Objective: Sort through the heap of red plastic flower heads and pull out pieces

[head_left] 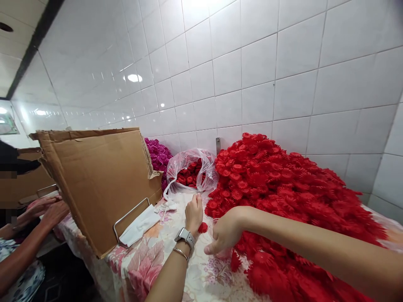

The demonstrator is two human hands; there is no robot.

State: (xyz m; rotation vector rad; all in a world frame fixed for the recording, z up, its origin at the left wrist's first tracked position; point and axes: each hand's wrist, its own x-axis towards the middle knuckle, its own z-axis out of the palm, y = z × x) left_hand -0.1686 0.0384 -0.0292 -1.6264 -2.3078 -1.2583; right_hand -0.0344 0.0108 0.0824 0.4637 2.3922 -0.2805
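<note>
My left hand (193, 214), with a watch (185, 237) and a bracelet (181, 253) at the wrist, is over the tablecloth with its fingers closed; whatever they may hold does not show. Beside it lies a single red artificial flower head (203, 227). My right hand (226, 231) bends downward at the wrist, thumb pointing left, its other fingers hidden. Something of clear plastic (225, 253) shows under that hand, its shape hard to make out. Close by on the right rises a large heap of red artificial flower heads (283, 188).
A clear bag (209, 174) holds darker red flower heads. Purple flowers (157, 155) sit behind an upright cardboard sheet (94, 180). White paper (140, 224) lies by a wire stand (115, 230). Another person's arm (40, 235) is at the far left. A tiled wall backs the table.
</note>
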